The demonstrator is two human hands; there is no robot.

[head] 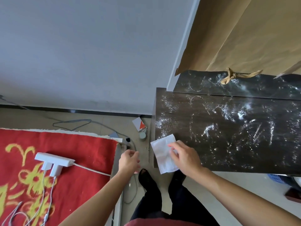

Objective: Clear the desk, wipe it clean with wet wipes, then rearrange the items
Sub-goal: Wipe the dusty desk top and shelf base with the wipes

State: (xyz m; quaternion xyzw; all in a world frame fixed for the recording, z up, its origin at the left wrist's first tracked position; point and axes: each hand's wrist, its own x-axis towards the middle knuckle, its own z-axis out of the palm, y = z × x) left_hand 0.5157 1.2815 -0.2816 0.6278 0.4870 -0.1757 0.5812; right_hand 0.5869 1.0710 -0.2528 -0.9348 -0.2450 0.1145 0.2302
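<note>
The dark wood-grain desk [228, 136], streaked with dust and smears, stretches away to the right of the wet wipe [162, 154], which lies spread on the desk's near left corner with its long axis running toward the person. The right hand [184, 155] presses flat on the wipe, fingers spread; the left hand [129, 160] hovers off the desk edge, loosely curled and empty.

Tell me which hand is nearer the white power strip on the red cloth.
Left. The left hand hovers off the red cloth's edge, right of the power strip; the right hand is farther right, on the wet wipe.
</note>
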